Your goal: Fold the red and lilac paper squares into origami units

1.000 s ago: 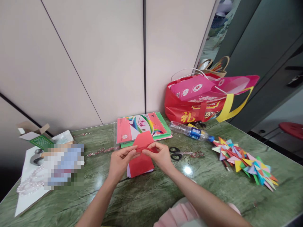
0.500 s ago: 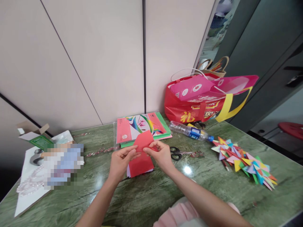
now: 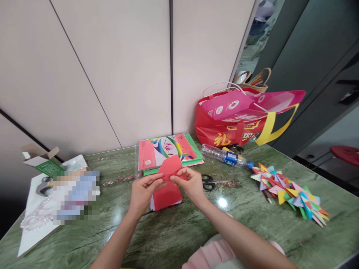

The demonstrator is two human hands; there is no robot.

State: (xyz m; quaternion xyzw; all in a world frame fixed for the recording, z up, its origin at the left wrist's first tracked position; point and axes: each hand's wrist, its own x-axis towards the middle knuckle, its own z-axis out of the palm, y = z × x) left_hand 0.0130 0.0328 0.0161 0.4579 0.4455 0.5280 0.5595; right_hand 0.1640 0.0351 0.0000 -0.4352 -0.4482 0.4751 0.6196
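Between my two hands is a folded piece of red paper (image 3: pixel 171 164), raised just above the table. My left hand (image 3: pixel 144 190) pinches its left edge between thumb and fingers. On the opposite edge, my right hand (image 3: pixel 190 185) pinches it the same way. Under it lies a small stack of paper strips (image 3: pixel 167 198), red on top with pale lilac edges showing below. A packet of coloured paper (image 3: pixel 148 153) with a pink and rainbow cover rests behind my hands. Black-handled scissors (image 3: pixel 209 183) lie just right of my right hand.
A plastic bottle (image 3: pixel 224 155) lies before a red gift bag (image 3: pixel 230 127). Folded multicoloured paper pieces (image 3: pixel 291 192) spread along the right. At the left, a white board (image 3: pixel 28 239) bears a hammer (image 3: pixel 43 186), beads and a blurred item; a green box (image 3: pixel 46 162) is behind.
Both hands keep hold of the red paper in nearly the same place. The fingers shift only slightly, and the view moves a little.
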